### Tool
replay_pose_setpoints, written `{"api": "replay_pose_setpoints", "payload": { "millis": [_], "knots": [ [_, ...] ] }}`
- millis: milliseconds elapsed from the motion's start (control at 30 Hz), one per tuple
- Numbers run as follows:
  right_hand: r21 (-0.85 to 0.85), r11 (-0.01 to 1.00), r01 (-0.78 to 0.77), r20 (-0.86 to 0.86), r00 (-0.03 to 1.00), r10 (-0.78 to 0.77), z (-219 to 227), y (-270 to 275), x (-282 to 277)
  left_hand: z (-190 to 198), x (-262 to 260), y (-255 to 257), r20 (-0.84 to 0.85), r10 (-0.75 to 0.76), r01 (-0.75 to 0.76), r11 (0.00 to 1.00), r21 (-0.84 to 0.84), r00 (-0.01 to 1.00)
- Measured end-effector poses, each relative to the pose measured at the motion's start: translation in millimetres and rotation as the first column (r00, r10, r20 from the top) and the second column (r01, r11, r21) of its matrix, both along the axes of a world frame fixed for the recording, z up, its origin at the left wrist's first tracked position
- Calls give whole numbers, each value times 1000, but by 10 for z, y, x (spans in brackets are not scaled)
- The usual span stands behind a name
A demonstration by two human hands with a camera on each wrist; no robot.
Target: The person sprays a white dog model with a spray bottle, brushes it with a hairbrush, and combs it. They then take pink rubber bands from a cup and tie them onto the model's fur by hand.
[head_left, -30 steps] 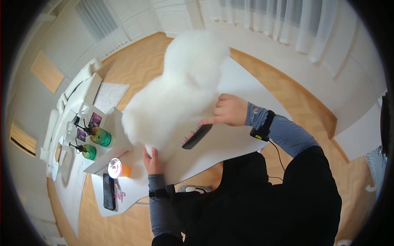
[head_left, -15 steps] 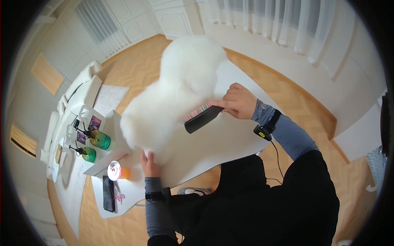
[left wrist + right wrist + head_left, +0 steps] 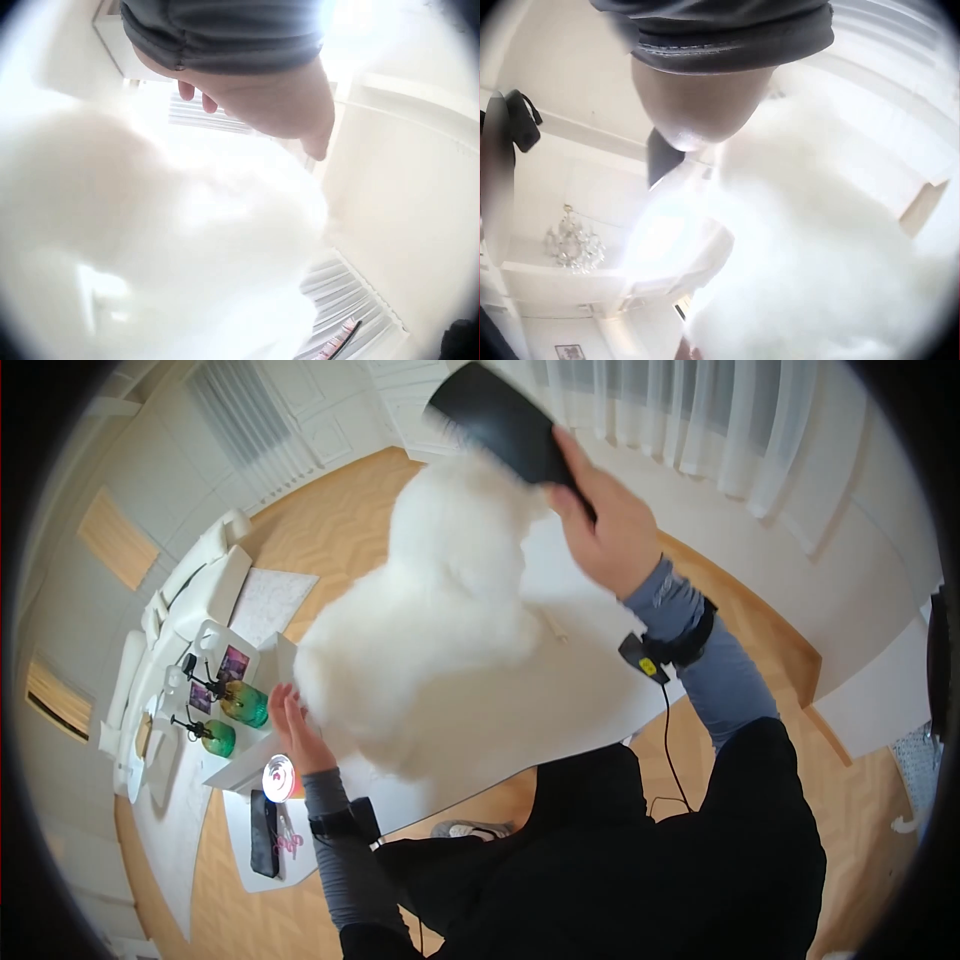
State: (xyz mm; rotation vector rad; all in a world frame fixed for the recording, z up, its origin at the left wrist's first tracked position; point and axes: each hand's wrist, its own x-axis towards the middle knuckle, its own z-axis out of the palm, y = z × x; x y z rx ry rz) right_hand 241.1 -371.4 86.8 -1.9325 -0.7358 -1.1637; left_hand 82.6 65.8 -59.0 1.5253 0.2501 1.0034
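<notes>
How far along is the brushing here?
The white figure already looks fluffy, though fine detail blurs. The right hand holds the brush raised near the figure's far end; the left hand is open beside it. With the brush in hand, more strokes are probably left; how many is unclear.

The brush (image 3: pixel 505 430) is of plain black colour, and its bristles (image 3: pixel 339 343) show pink and reddish tones in the left wrist view. The furry figure (image 3: pixel 430 605) is white all over, and the table (image 3: pixel 520 710) is also white. The larger bottle (image 3: pixel 246 704) changes from yellowish amber to green, while the smaller bottle (image 3: pixel 218 738) is mostly green; both have black tops. The cup (image 3: pixel 281 778) shows white, red and orange. The flat case (image 3: pixel 264 835) is black, and the scissors (image 3: pixel 290 842) have pink handles. The sleeves (image 3: pixel 738 685) are grey-blue, the clothing (image 3: pixel 620 860) black. The floor (image 3: pixel 330 495) is light brown, with zigzag pattern.
</notes>
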Motion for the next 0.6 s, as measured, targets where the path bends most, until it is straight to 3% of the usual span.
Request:
{"api": "replay_pose_setpoints", "payload": {
  "millis": [33,67,133,167,233,267,333,400,467,533,600],
  "knots": [
    [0,1000,-5,7,1000,5,83,0,159,102,37,45,-107,52,-47,998,43,993],
    [-27,999,21,-49,999,-22,161,4,339,34,139,234,-98,59,-55,998,42,993],
    [-54,998,39,-93,995,-44,251,60,424,-227,392,687,-139,-81,106,978,182,987],
    [-160,987,14,-151,988,-38,298,117,425,-184,434,678,-128,-73,96,978,184,989],
    [-278,958,-65,-202,979,7,362,265,332,-117,504,624,-200,-388,365,920,-140,900],
    [-278,958,-72,-193,981,18,373,322,244,-123,534,636,-192,-378,357,924,-136,906],
    [-408,896,-175,-251,965,74,452,421,37,-166,553,656,-309,-572,395,784,-478,760],
    [-491,845,-212,-264,961,88,506,448,-85,-227,557,648,-291,-566,432,801,-414,771],
    [-284,907,-311,-304,927,222,478,453,-100,-297,567,635,-278,-585,517,808,-284,762],
    [-111,968,-225,-354,919,173,392,498,-76,-371,581,613,-270,-597,579,801,-149,756],
    [-69,963,-259,-297,927,228,189,541,112,-444,595,582,-272,-597,619,785,-5,755]
  ]
}}
